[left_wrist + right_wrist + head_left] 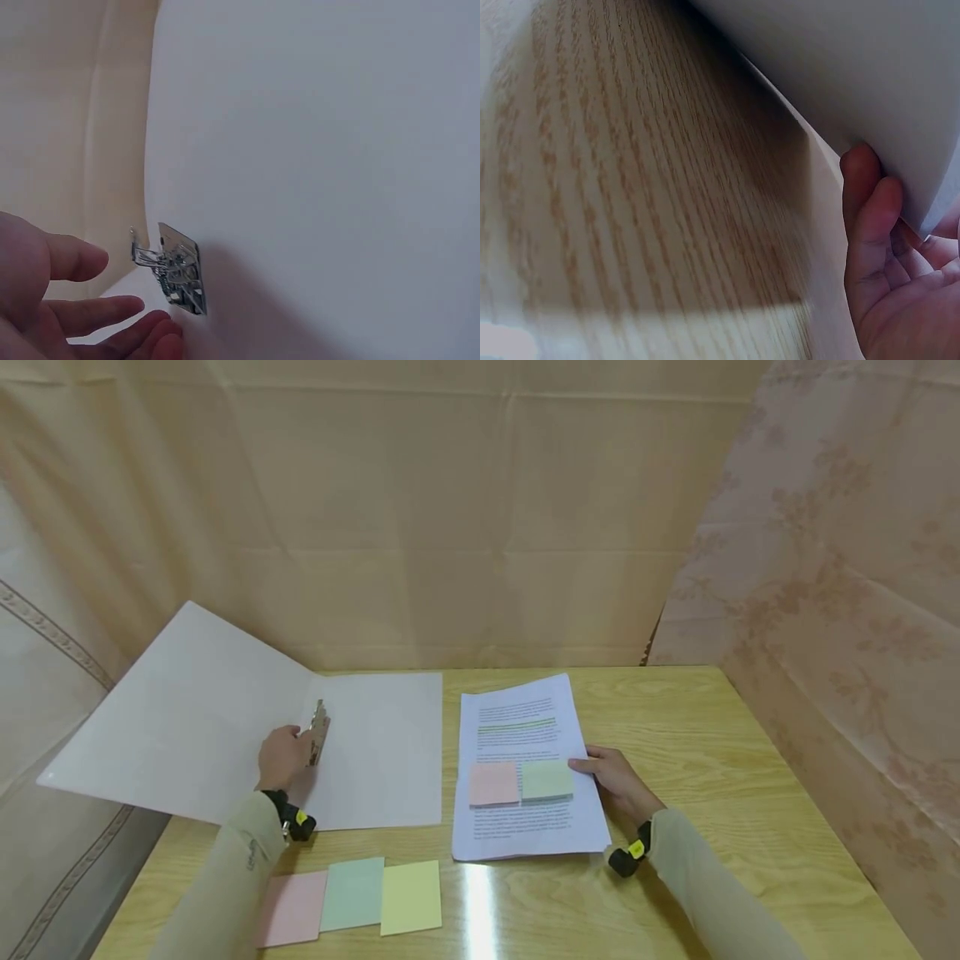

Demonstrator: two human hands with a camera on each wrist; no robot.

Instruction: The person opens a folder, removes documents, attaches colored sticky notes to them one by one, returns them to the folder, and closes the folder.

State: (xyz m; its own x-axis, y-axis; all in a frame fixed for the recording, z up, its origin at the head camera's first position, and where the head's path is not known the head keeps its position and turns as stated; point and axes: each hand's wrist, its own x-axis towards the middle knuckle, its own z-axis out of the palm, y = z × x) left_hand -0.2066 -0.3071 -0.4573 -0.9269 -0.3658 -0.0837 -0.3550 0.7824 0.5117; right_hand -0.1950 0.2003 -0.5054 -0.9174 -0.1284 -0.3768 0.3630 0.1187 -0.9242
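Observation:
A white clip folder (382, 752) lies spread out, its left cover (180, 710) raised at a slant. Along its fold sits a metal clip (318, 732) with a lever sticking out. Beside the clip, my left hand (282, 758) has its fingers loosely bent; in the left wrist view a gap shows between thumb and clip (180, 270). My right hand (618, 783) pinches the right edge of a stack of printed papers (517, 727), thumb on top and fingers underneath. Pink sticky notes (493, 783) and green sticky notes (547, 779) rest on the papers, the green ones by my thumb.
Near the table's front left lie a pink pad (292, 908), a green pad (352, 893) and a yellow pad (412, 897) in a row. Cloth curtains (480, 527) rise behind the wooden table (720, 760) and at both sides.

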